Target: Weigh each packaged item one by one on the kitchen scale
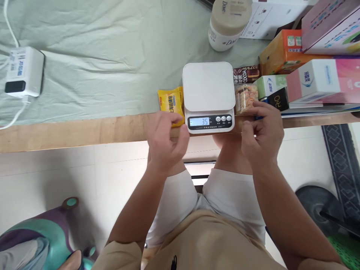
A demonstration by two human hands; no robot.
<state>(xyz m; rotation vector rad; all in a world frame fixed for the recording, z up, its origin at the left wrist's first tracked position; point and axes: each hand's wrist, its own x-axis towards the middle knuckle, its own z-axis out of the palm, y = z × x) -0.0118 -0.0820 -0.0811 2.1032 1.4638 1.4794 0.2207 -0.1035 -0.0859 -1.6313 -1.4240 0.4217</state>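
Note:
A white kitchen scale (pixel 208 86) stands at the table's front edge, its plate bare and its lit display (pixel 200 122) showing what looks like 35. Left of it lies a yellow snack packet (pixel 170 101). My left hand (pixel 167 138) is at the packet's near edge, thumb and forefinger apart. A clear-wrapped snack packet (pixel 246 97) of pale, crumbly pieces lies against the scale's right side. Over its near corner reaches my right hand (pixel 263 131), fingers bent and thumb apart; whether it touches the wrapper I cannot tell. Behind that packet is a dark cocoa packet (pixel 246 74).
A Dove jar (pixel 229 24) stands behind the scale. Several boxes crowd the right, among them an orange box (pixel 281 52) and a pink-and-white box (pixel 317 82). A white charger (pixel 24 71) with cables sits far left. Green cloth (pixel 98 56) covers the table.

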